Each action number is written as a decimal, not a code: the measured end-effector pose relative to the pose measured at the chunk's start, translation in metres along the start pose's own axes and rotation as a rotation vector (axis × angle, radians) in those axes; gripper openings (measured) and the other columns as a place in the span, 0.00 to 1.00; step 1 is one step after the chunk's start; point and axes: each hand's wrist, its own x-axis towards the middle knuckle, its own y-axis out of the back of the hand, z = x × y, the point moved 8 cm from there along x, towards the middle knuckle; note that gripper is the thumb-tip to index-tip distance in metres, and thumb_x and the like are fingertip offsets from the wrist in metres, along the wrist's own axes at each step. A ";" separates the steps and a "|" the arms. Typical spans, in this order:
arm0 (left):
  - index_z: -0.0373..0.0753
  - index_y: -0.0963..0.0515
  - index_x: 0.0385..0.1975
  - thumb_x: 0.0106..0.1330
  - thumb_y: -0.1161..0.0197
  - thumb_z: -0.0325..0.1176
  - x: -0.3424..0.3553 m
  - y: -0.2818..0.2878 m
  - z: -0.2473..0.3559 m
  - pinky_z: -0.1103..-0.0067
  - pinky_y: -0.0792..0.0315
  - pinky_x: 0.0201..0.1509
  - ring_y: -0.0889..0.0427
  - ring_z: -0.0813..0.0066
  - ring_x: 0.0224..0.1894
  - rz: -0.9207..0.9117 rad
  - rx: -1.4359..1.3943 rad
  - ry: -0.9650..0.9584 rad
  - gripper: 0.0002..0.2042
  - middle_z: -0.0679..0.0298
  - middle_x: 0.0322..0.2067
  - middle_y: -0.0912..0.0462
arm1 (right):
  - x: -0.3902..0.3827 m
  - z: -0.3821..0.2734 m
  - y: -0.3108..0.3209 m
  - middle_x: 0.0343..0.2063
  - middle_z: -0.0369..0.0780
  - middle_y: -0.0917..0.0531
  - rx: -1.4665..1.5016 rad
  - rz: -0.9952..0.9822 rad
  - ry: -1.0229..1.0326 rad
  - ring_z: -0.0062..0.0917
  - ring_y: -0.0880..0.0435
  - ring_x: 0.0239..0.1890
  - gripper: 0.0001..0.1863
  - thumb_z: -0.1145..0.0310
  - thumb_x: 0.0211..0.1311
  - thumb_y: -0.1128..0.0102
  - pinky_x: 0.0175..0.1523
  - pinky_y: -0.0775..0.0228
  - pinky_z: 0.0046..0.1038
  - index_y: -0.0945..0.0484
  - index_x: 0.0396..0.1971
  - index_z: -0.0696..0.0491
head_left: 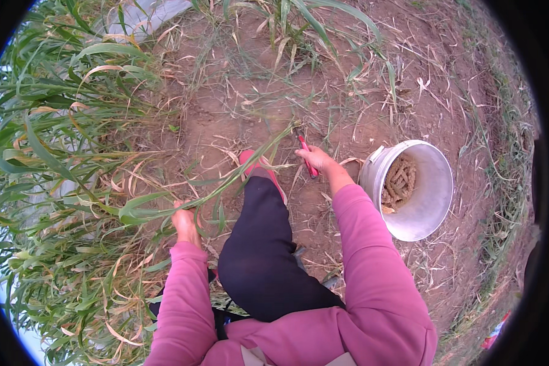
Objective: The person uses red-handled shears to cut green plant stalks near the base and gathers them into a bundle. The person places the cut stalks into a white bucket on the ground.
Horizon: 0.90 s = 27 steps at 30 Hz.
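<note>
Beside the dense leafy plants (73, 158) on the left, the person's left hand (186, 224) is gripping a long green stalk (226, 183), its fingers partly hidden by leaves. That stalk is slanting away toward the far right, passing over a red shoe (245, 156), and its far end is lying close by the dark blades of some red-handled pruning shears (304, 145) (whether the two are actually touching, I'm not able to tell). The right hand (321, 161) is holding those shears, its fingers wrapping the handles, with the blades pointing to the far side. Right of that hand, a pale grey bucket (436, 189) is standing on the brown soil (213, 122), and dry tan seed heads (399, 182) are lying in a heap inside, toward its left wall. Pink sleeves (375, 244) are covering both arms from the near side, and a leg in black trousers (265, 256) is reaching out between them. At the far edge, another long-bladed tuft (290, 27) is growing.
</note>
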 end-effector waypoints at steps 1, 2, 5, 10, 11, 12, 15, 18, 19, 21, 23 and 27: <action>0.41 0.35 0.27 0.68 0.54 0.35 0.004 0.007 -0.001 0.73 0.30 0.31 0.29 0.72 0.25 0.020 -0.002 -0.008 0.08 0.64 0.23 0.30 | -0.004 -0.002 0.000 0.25 0.35 0.25 -0.065 0.069 0.001 0.20 0.28 0.27 0.25 0.53 0.55 0.41 0.33 0.35 0.25 0.29 0.44 0.57; 0.41 0.35 0.26 0.68 0.54 0.34 0.002 0.006 -0.003 0.74 0.30 0.30 0.30 0.73 0.24 0.034 -0.004 -0.008 0.08 0.65 0.22 0.31 | -0.004 0.002 0.007 0.27 0.38 0.24 -0.100 0.141 0.027 0.23 0.26 0.30 0.26 0.54 0.54 0.41 0.37 0.34 0.27 0.29 0.45 0.59; 0.43 0.36 0.22 0.65 0.54 0.32 -0.007 0.024 0.029 0.77 0.38 0.25 0.37 0.77 0.20 0.152 0.221 0.029 0.09 0.69 0.19 0.35 | -0.002 0.012 0.021 0.38 0.48 0.21 -0.200 0.271 0.064 0.34 0.22 0.41 0.29 0.56 0.49 0.41 0.49 0.33 0.32 0.30 0.47 0.62; 0.46 0.38 0.25 0.71 0.56 0.45 0.004 0.110 0.115 0.68 0.34 0.39 0.38 0.76 0.24 0.129 0.002 -0.170 0.13 0.71 0.18 0.37 | -0.025 0.018 0.017 0.37 0.46 0.22 -0.115 0.380 0.214 0.31 0.23 0.41 0.26 0.61 0.48 0.39 0.49 0.33 0.30 0.30 0.46 0.61; 0.45 0.39 0.24 0.72 0.58 0.44 0.000 0.113 0.128 0.70 0.32 0.39 0.36 0.73 0.24 0.067 -0.018 -0.230 0.15 0.70 0.17 0.37 | -0.023 0.025 0.032 0.36 0.45 0.22 -0.098 0.481 0.225 0.30 0.24 0.40 0.26 0.62 0.48 0.39 0.49 0.33 0.30 0.31 0.46 0.61; 0.43 0.38 0.25 0.72 0.57 0.43 -0.005 0.116 0.137 0.72 0.32 0.40 0.35 0.72 0.24 0.062 -0.073 -0.222 0.14 0.68 0.18 0.37 | -0.022 0.030 0.047 0.36 0.45 0.23 -0.078 0.581 0.238 0.29 0.24 0.40 0.26 0.64 0.48 0.39 0.48 0.33 0.29 0.31 0.46 0.61; 0.43 0.35 0.27 0.72 0.56 0.44 -0.025 0.111 0.141 0.71 0.33 0.43 0.33 0.70 0.27 -0.127 -0.079 -0.233 0.14 0.66 0.21 0.35 | -0.001 0.053 0.108 0.37 0.45 0.23 0.292 0.871 0.128 0.29 0.24 0.39 0.25 0.66 0.47 0.39 0.48 0.33 0.29 0.32 0.46 0.61; 0.43 0.35 0.27 0.71 0.55 0.43 -0.032 0.100 0.120 0.71 0.33 0.43 0.33 0.70 0.28 -0.111 -0.072 -0.153 0.13 0.66 0.21 0.35 | -0.005 0.045 0.154 0.36 0.44 0.23 0.346 1.133 0.146 0.29 0.24 0.37 0.27 0.66 0.46 0.38 0.46 0.33 0.30 0.32 0.46 0.61; 0.43 0.35 0.27 0.72 0.56 0.43 -0.025 0.102 0.111 0.69 0.32 0.44 0.33 0.70 0.28 -0.066 -0.069 -0.123 0.13 0.66 0.21 0.35 | 0.003 0.048 0.177 0.32 0.39 0.25 0.220 1.177 0.143 0.24 0.26 0.33 0.23 0.66 0.48 0.37 0.38 0.32 0.28 0.33 0.44 0.58; 0.43 0.36 0.27 0.72 0.56 0.44 -0.029 0.091 0.105 0.68 0.32 0.45 0.33 0.69 0.28 -0.070 -0.069 -0.105 0.14 0.66 0.21 0.35 | 0.007 0.028 0.172 0.31 0.39 0.25 0.418 1.024 0.149 0.23 0.26 0.32 0.24 0.69 0.50 0.38 0.38 0.32 0.27 0.35 0.46 0.58; 0.43 0.36 0.28 0.72 0.57 0.45 -0.026 0.081 0.097 0.68 0.32 0.45 0.32 0.70 0.28 -0.101 -0.066 -0.089 0.14 0.66 0.21 0.35 | 0.025 0.020 0.176 0.31 0.39 0.25 0.352 0.910 0.150 0.23 0.26 0.32 0.25 0.69 0.50 0.38 0.38 0.32 0.27 0.36 0.48 0.58; 0.43 0.37 0.29 0.72 0.57 0.44 -0.036 0.061 0.088 0.69 0.32 0.45 0.33 0.70 0.28 -0.067 -0.015 -0.068 0.13 0.65 0.20 0.35 | 0.052 -0.009 0.142 0.36 0.42 0.23 -0.020 0.822 0.161 0.28 0.24 0.35 0.32 0.63 0.47 0.35 0.44 0.32 0.30 0.36 0.52 0.59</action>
